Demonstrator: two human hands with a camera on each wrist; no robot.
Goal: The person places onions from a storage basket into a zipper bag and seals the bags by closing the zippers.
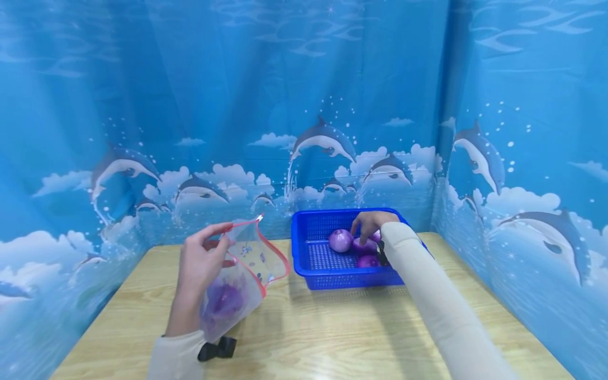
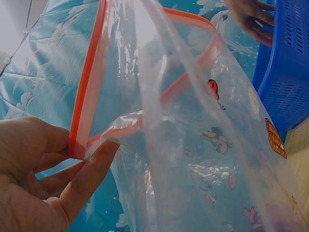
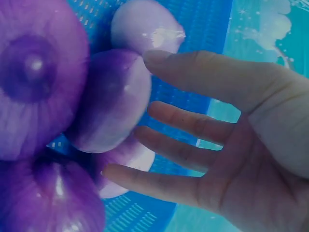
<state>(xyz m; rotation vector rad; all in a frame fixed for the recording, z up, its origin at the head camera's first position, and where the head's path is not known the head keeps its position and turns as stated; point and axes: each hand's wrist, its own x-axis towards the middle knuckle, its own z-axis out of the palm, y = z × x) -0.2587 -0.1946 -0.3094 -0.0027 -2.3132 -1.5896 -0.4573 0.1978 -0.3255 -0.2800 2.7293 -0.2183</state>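
Nearby, basket (image 1: 332, 281) round onions (image 1: 341, 240), dolphin curtain (image 1: 237, 105) behind

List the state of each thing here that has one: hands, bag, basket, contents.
Bag: mouth open, tilted
Purple contents: low in the bag, blurred by the plastic, count unclear
Basket: upright on the table, open-topped, holding onions
Onions: whole, loose in the basket
Left hand: pinching the bag's rim
Right hand: inside the basket, fingers extended at the onions

Patchy glare on clear bag (image 2: 186, 140)
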